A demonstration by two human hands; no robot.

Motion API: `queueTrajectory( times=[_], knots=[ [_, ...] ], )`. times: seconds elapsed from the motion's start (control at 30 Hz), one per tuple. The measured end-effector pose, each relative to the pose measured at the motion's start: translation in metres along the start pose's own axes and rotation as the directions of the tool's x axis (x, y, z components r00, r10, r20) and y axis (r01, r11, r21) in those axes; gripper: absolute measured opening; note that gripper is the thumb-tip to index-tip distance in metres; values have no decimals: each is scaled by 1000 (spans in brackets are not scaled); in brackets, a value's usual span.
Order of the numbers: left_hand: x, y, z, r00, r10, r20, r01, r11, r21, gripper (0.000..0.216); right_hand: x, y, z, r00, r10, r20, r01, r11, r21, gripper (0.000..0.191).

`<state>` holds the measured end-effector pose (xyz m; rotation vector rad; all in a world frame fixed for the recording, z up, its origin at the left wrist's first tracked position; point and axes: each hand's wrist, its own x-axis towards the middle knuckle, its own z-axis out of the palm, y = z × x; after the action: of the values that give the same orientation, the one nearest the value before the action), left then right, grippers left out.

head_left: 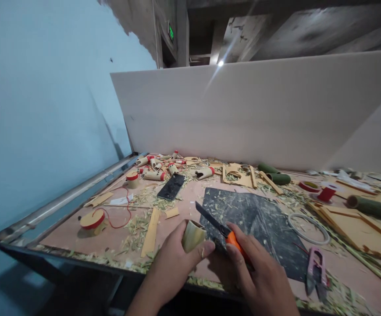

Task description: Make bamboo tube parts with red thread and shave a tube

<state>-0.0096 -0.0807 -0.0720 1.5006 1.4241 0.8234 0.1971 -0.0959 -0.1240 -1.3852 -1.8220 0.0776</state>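
In the head view my left hand (173, 263) wraps round a short piece of bamboo tube (193, 237), its cut end facing up and away from me. My right hand (259, 267) grips the orange handle of a utility knife (233, 242). The dark blade is extended and points up and left, just beyond the bamboo and apart from its rim. Under and behind the knife lies a black cutting mat (249, 215) dusted with shavings. A purple-handled pair of snips (317, 272) rests to the right of my right hand.
Bamboo shavings litter the tabletop (58, 237). A black phone (171, 186) and several red-trimmed bamboo pieces (154, 175) lie at the back left. A round drum-like piece (92, 219) sits left. Green bamboo tubes (372, 207), a ring (308, 228) and red thread spool (327, 192) are right.
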Motion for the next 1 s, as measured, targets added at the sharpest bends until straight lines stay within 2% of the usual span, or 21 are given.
queueTrajectory(
  times=[0.07,0.17,0.27,0.33,0.4,0.47,0.57,0.67,0.77,0.87,0.93,1.0],
  knots=[
    [2,4,2,998,32,-48,-28,995,95,42,0,2,2,1000,5,-16,-5,1000,-22,46],
    [8,11,4,974,137,-180,-73,943,323,35,1,6,4,1000,-1,-25,0,998,-63,46],
    [13,16,5,948,234,-216,-124,897,424,55,1,10,6,999,-25,-28,22,995,-101,45],
    [14,16,5,959,185,-213,-93,920,382,69,1,10,6,999,-41,-18,39,993,-114,45],
    [12,14,3,969,102,-225,-26,948,318,73,1,9,5,999,-47,-7,46,992,-114,45],
    [10,12,1,970,69,-233,-2,960,280,63,1,8,4,999,-38,-16,36,993,-110,45],
    [6,10,0,970,83,-227,-21,964,263,46,1,5,4,999,-31,-28,28,994,-101,45],
    [3,10,1,972,63,-225,-12,975,221,41,0,5,4,999,-41,-24,39,996,-79,44],
    [3,7,4,984,23,-174,-6,995,99,59,-1,7,2,996,-84,-12,83,996,-42,44],
    [4,2,8,996,-72,-60,68,996,-59,77,-2,10,-1,984,-167,56,168,986,-8,44],
    [5,0,10,994,-113,-2,112,987,-116,65,-2,12,-2,969,-215,126,216,976,4,45],
    [5,0,10,997,-69,23,71,990,-120,43,-1,12,-4,955,-236,179,238,971,10,46]
  ],
)
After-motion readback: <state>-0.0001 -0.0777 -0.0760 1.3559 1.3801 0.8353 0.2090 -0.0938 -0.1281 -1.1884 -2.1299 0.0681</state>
